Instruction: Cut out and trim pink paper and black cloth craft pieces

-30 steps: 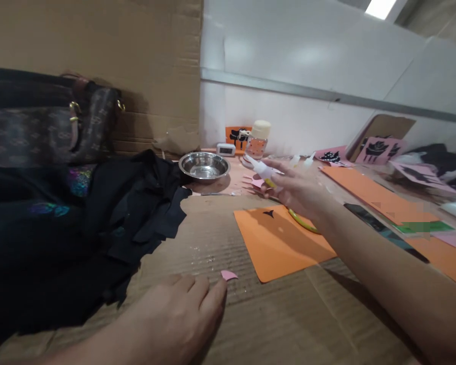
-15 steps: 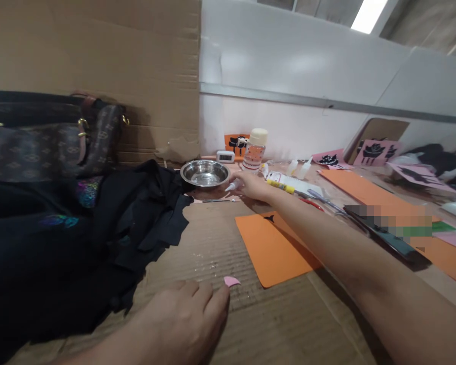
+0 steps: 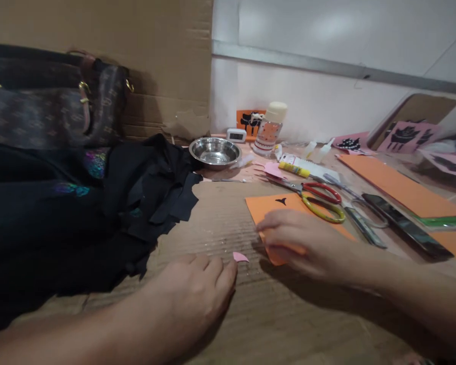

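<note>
My left hand (image 3: 201, 289) rests on the brown cardboard sheet (image 3: 216, 218), its fingers curled and together. At its fingertips lies a small pink paper piece (image 3: 240, 257), which it seems to grip by the left end; the thumb is hidden. My right hand (image 3: 304, 243) hovers over the orange paper (image 3: 262, 203), slightly blurred, its fingers loosely bent and apart, with nothing visible in them. A small black paper shape (image 3: 281, 201) lies on that orange paper. Scissors (image 3: 321, 195) with red and yellow handles lie just beyond my right hand.
A steel bowl (image 3: 215, 152) stands at the back, a small clear bottle (image 3: 247, 161) lying beside it. Behind are a white timer (image 3: 236, 135) and a drink bottle (image 3: 269, 129). A yellow glue stick (image 3: 294, 169) and black phone (image 3: 406, 225) lie right; black cloth (image 3: 99, 218) covers the left.
My right hand has drawn back from the small clear bottle beside the bowl to above the orange paper, uncovering the scissors. My left hand stays by the pink piece; the view has tilted down.
</note>
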`<state>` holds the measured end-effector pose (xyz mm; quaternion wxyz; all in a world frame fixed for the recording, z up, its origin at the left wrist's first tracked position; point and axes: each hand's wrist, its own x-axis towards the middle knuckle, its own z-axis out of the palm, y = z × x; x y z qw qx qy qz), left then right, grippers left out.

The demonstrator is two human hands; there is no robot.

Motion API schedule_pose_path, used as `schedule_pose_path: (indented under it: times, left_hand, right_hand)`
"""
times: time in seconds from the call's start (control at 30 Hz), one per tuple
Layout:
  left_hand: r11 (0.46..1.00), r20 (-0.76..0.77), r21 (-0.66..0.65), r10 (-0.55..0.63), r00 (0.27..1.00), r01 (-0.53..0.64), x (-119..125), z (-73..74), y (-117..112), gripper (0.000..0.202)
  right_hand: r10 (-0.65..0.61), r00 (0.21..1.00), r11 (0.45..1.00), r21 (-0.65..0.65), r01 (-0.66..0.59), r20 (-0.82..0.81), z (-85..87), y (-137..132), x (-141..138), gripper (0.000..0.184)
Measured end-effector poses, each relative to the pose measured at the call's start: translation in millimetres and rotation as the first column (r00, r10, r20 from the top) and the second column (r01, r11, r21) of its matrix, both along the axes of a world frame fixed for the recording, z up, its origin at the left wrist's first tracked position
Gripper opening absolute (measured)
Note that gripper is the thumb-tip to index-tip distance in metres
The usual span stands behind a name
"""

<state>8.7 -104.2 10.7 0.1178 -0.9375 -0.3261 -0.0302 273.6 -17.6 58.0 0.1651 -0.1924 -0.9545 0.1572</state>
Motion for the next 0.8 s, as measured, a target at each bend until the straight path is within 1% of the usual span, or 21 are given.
schedule_pose_path:
  times: [0.07, 0.13, 0.2, 0.3, 0.47, 0.6, 0.7, 0.8]
  left_hand:
    - [1.0, 0.012, -0.012, 0.004, 1.0, -0.004, -1, 0.4, 0, 0.041]
    - [1.0, 0.033, -0.015, 0.01, 0.999, -0.009, -2, 0.2, -1, 0.04]
    - [1.0, 0.051, -0.016, 0.023, 0.998, -0.023, -1, -0.2, -1, 0.039]
    - [0.999, 0.08, -0.006, 0.039, 0.996, -0.039, 0, 0.3, -1, 0.034]
    - [1.0, 0.059, 0.011, 0.001, 0.998, -0.002, 3, 4.1, 1, 0.031]
    - [1.0, 0.058, 0.018, -0.011, 0.998, 0.01, 2, 7.3, 3, 0.03]
    - [0.999, 0.032, 0.028, -0.027, 0.999, 0.027, -1, 11.0, 3, 0.028]
    - [0.999, 0.035, 0.036, -0.027, 0.999, 0.026, -2, 14.0, 3, 0.024]
  right_hand:
    - [0.042, 0.998, 0.999, -0.031, -0.04, 0.056, -6.9, -24, 2, 0.017]
    - [0.084, 0.995, 0.996, -0.01, -0.083, 0.061, -14.5, -35, 1, 0.016]
    - [0.12, 0.992, 0.992, 0.037, -0.122, 0.05, -21.2, -37, -1, 0.015]
    - [0.115, 0.991, 0.99, 0.073, -0.119, 0.063, -27.0, -35, -2, 0.014]
    - [0.086, 0.989, 0.994, 0.052, -0.093, 0.117, -27.6, -35, -2, 0.013]
    - [0.082, 0.988, 0.993, 0.077, -0.093, 0.133, -27.2, -36, -3, 0.013]
    - [0.112, 0.984, 0.976, 0.168, -0.135, 0.141, -28.6, -37, -1, 0.016]
    - [0.148, 0.973, 0.943, 0.272, -0.193, 0.177, -30.4, -40, 4, 0.022]
